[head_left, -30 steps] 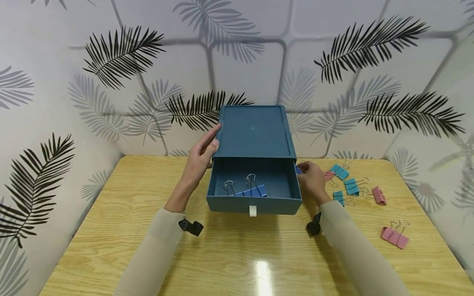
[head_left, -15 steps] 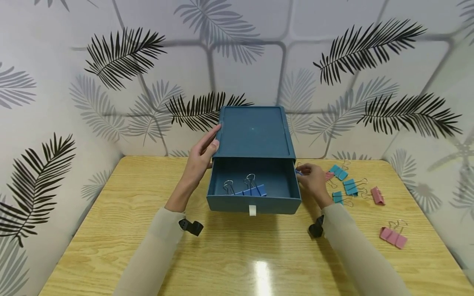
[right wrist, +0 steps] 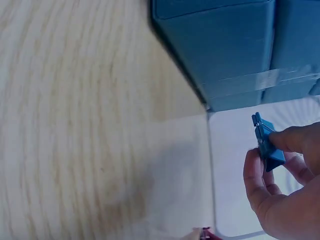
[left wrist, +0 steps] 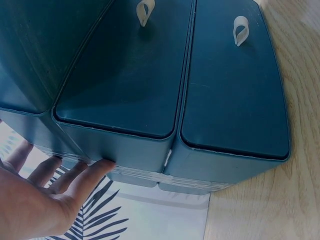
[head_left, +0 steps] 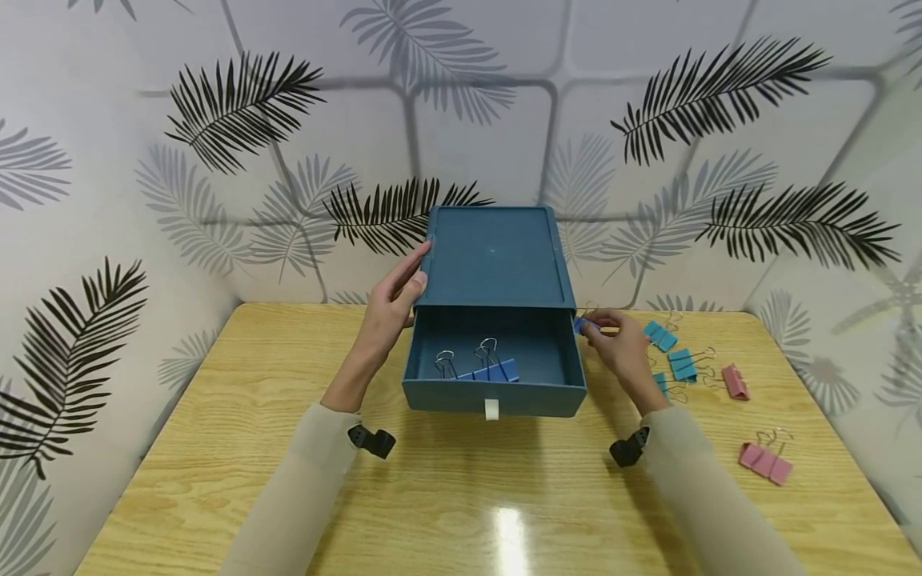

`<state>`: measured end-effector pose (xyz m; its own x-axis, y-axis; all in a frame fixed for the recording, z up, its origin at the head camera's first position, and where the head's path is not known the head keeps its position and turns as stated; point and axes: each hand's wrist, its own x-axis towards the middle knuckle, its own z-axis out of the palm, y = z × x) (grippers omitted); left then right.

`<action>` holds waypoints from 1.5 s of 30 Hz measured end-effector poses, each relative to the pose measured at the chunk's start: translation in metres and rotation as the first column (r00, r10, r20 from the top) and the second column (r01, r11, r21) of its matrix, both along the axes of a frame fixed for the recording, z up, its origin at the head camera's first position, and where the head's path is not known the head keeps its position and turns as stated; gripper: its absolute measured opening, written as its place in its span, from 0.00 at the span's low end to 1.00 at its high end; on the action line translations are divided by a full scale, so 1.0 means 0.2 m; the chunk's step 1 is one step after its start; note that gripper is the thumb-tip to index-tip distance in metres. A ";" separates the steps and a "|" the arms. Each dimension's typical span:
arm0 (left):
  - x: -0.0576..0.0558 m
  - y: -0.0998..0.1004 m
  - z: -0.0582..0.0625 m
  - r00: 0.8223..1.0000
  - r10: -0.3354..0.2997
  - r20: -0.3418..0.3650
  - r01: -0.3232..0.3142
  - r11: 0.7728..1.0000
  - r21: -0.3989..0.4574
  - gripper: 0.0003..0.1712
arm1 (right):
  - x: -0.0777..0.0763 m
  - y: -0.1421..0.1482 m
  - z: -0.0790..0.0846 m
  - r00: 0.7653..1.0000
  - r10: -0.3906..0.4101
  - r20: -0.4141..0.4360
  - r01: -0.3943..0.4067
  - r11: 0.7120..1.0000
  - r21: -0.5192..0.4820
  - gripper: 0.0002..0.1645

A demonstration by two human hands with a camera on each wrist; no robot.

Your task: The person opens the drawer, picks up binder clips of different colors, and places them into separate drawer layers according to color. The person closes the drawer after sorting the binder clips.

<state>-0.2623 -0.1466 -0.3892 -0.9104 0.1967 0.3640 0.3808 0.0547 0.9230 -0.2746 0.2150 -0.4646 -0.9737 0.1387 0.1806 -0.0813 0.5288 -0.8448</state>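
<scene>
A dark blue drawer unit (head_left: pixel 497 252) stands on the table with its top drawer (head_left: pixel 439 396) pulled out. Inside that drawer, near its front, lies a blue binder clip (head_left: pixel 510 370); more wire handles (head_left: pixel 445 362) stick up beside it. My left hand (head_left: pixel 389 312) rests against the unit's left side, fingers extended; the left wrist view shows the fingertips on the stacked casing (left wrist: pixel 115 150). On the other side, my right hand (head_left: pixel 623 344) pinches a blue binder clip (right wrist: pixel 269 142) between thumb and fingers, just right of the open drawer and apart from the unit in the right wrist view.
Several teal binder clips (head_left: pixel 682 364) lie on the table (head_left: pixel 288 480) right of my right hand. Pink binder clips (head_left: pixel 736 382) lie farther right, one (head_left: pixel 767 462) nearer the front. A patterned wall (head_left: pixel 490 144) stands close behind the unit.
My right hand has shifted slightly right and up, turning so the blue binder clip in its fingers shows more. The left hand and drawer have stayed put.
</scene>
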 end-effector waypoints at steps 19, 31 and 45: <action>-0.01 0.00 0.00 1.000 0.018 0.002 -0.018 1.000 -0.012 0.28 | 0.22 0.06 0.17 0.986 0.097 -0.134 -0.126 0.967 -0.221 0.18; -0.01 0.00 -0.01 1.000 0.014 -0.004 -0.014 1.000 -0.001 0.29 | 0.33 0.09 0.22 0.977 0.114 -0.180 -0.169 0.930 -0.328 0.18; -0.01 0.00 -0.01 1.000 0.012 -0.010 -0.012 1.000 -0.009 0.29 | 0.45 0.08 0.30 0.963 0.098 -0.250 -0.201 0.881 -0.428 0.15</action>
